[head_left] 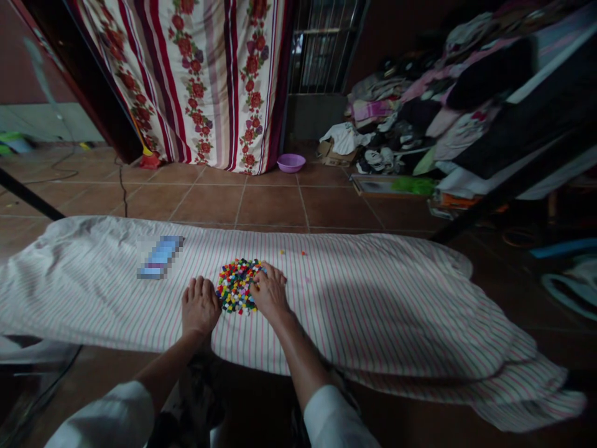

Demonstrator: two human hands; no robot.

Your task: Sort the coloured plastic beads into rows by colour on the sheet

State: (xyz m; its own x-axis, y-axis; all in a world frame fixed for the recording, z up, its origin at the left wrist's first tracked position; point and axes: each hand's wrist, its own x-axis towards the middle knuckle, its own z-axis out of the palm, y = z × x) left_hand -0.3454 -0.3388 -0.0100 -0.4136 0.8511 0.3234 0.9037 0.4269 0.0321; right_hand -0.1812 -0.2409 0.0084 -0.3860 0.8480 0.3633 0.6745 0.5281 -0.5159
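A striped cloth [373,311] spreads across the middle of the frame. Near me, at centre, the left hand [201,305] lies flat and loose at the left edge of a heap of small coloured pieces [236,287]. The right hand [270,294] curls over its right edge; whether it grips any, I cannot tell. The step seems to be sorting or gathering, calling for light fingertips. Beyond, upper left, hangs a flowered curtain [219,81].

Striped-cloth-covered table [373,311]: carries one pile of small multicoloured pieces [237,287]. Relative to the pile, a pixelated blue object [161,256] lies at 10 o'clock; two loose pieces [303,253] lie toward 2 o'clock.
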